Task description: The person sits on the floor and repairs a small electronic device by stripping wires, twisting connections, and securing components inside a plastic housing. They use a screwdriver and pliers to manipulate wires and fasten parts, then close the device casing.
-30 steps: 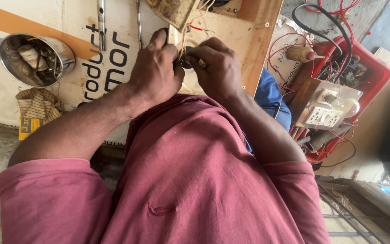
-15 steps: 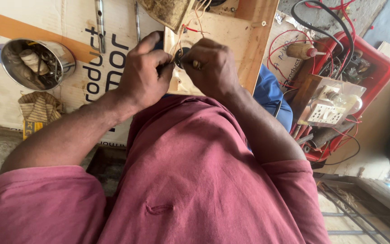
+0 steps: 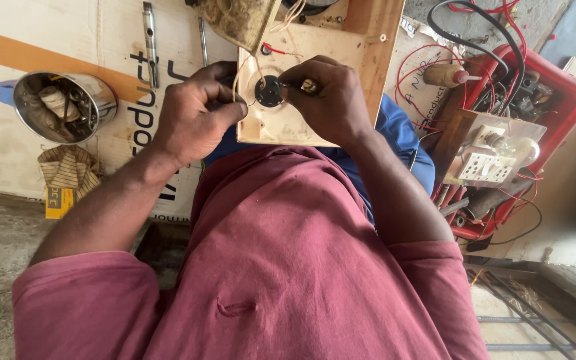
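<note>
A cream-coloured flat board [image 3: 281, 127] lies in front of me, half over a wooden panel [image 3: 368, 40]. A small black round part [image 3: 269, 91] with thin wires sits on it. My left hand [image 3: 191, 117] grips the board's left edge and pinches a thin wire beside the round part. My right hand [image 3: 331, 100] holds a small tool with a pale handle [image 3: 308, 85], its tip touching the round part. My maroon shirt fills the lower part of the view.
A steel cup [image 3: 98, 90] with odds and ends, a folded cloth [image 3: 68, 167] and a small yellow box [image 3: 57, 200] lie left on cardboard. Two metal tools [image 3: 149, 40] lie above. At right, a red tray [image 3: 568, 100] holds tangled wires beside a white socket block [image 3: 485, 167] with a bulb.
My hands were pressed close together over the part. They have since drawn apart, so the cream board and black round part show between them.
</note>
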